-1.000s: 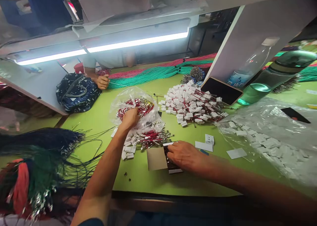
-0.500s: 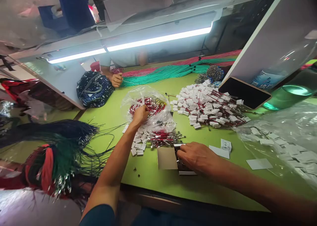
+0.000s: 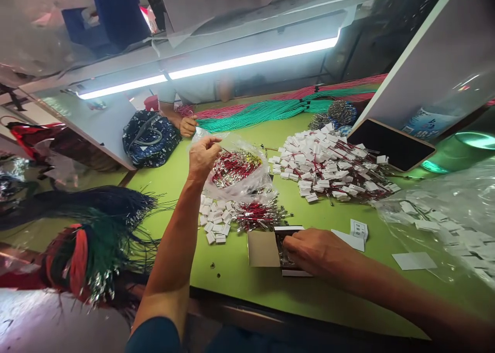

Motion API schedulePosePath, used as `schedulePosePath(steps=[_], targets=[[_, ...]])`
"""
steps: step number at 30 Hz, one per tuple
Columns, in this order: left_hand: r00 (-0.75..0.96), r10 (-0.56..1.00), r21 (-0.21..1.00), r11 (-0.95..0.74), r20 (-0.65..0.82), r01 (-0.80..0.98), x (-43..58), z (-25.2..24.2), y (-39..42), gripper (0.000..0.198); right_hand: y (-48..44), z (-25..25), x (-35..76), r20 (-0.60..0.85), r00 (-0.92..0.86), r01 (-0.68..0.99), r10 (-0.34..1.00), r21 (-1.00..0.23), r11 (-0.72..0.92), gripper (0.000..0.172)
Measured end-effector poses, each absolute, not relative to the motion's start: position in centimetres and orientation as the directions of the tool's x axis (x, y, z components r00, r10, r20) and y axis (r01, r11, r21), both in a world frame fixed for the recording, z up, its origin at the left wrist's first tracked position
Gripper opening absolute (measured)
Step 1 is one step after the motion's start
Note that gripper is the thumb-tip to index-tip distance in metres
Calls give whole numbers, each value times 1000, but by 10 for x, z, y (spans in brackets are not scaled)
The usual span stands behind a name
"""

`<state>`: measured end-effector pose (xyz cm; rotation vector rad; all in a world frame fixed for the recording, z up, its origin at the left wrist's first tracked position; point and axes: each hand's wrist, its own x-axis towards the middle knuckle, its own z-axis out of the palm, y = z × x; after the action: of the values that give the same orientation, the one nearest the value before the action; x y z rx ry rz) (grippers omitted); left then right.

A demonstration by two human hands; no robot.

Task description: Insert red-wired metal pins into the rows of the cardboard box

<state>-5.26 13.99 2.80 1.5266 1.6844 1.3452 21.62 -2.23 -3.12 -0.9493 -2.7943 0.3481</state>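
Above the left edge of a clear plastic bag [image 3: 247,189], my left hand [image 3: 203,158] is pinched closed; what its fingertips hold is too small to make out. Short red wires [image 3: 234,168] with metal ends fill the bag. My right hand [image 3: 315,251] reaches into a small open cardboard box [image 3: 263,249], fingers bent together and partly hidden. Small metal parts show inside the box. Just behind it lies a loose heap of red wires with metal ends [image 3: 257,216], with small white blocks [image 3: 216,221] on its left.
A large pile of white-blocked red wires [image 3: 328,162] stands right of the bag, before a phone-like dark panel [image 3: 390,144]. Dark wire bundles [image 3: 112,203] lie left. Across the table, another person's hand [image 3: 188,126] is near green wires [image 3: 255,116]. A green bottle [image 3: 460,149] lies right.
My left hand has risen out of the red wires in the bag and moved up and left. My right hand stays at the box, its fingers slightly shifted.
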Motion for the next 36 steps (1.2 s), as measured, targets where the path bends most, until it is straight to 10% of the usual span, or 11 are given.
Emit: schedulePosePath(steps=[12, 20, 36], targets=[[-129, 984, 992, 123, -127, -37, -45, -12, 88, 17, -14, -8, 214, -27, -692, 546, 722, -674, 498, 9], [151, 936, 768, 349, -319, -537, -23, 2, 42, 8, 3, 9, 202, 138, -588, 361, 797, -837, 411, 17], [250, 932, 924, 319, -264, -213, -4, -10, 10, 33, 41, 21, 180, 116, -437, -42, 892, -993, 109, 19]])
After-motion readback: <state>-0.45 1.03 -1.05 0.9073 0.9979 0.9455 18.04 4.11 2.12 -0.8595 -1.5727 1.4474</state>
